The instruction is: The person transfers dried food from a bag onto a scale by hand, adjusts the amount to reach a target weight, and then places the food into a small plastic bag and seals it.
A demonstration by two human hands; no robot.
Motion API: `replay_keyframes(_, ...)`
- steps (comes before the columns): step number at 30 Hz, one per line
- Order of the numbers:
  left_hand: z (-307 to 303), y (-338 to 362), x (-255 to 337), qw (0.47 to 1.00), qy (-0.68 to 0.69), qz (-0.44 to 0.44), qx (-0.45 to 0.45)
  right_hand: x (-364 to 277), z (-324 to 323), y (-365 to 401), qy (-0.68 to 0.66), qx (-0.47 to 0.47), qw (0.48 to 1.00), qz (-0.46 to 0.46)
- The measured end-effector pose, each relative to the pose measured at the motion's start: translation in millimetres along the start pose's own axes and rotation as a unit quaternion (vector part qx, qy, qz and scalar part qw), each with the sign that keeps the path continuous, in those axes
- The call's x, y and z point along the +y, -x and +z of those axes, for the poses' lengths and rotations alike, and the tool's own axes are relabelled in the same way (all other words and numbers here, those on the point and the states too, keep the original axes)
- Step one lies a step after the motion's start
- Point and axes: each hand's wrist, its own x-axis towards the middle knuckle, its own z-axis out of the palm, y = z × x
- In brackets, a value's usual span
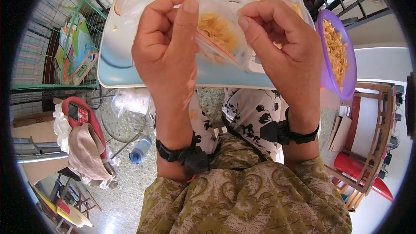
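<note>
Between my two hands hangs a clear zip bag (pixel 236 39) with a red strip along its edge. Yellowish dried pieces (pixel 216 30) lie inside or behind the clear plastic. My left hand (pixel 167 39) pinches the plastic at the bag's left side, thumb against the curled fingers. At the right, my right hand (pixel 281 34) is closed in a pinch near the bag's other side, its fingertips on the thin plastic. A white device (pixel 255 63) shows partly beneath the bag, beside my right hand.
The light table (pixel 125 76) holds more clear bags. A purple basket (pixel 352 56) of shredded brown pieces stands at the right. Left are a green wire cage (pixel 32 60), a red stool (pixel 97 134) with a phone and cloth, and a blue bottle (pixel 140 150) on the floor.
</note>
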Motion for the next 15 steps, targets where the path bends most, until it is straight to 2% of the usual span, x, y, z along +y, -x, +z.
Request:
replay_keyframes(1, -2, 1, 5, 0.999, -0.011, -0.002, -0.035, -1, 1, 1, -0.017, 0.013, 1.000, 0.015)
replay_keyframes(5, 1, 4, 15, 0.997, -0.038, 0.023, -0.061, -4, 5, 3, -0.053, 0.036, 0.997, 0.038)
replay_keyframes(7, 3, 7, 20, 0.989, -0.130, 0.024, -0.072, -1, 8, 3, -0.063, 0.039, 0.997, 0.036)
replay_keyframes(11, -5, 7, 24, 0.979, -0.186, 0.033, -0.079, 5, 11, 5, -0.111, 0.053, 0.992, 0.042)
replay_keyframes(15, -15, 7, 28, 0.964, -0.233, -0.069, -0.104, 8, 6, 7, -0.103, 0.064, 0.991, 0.049)
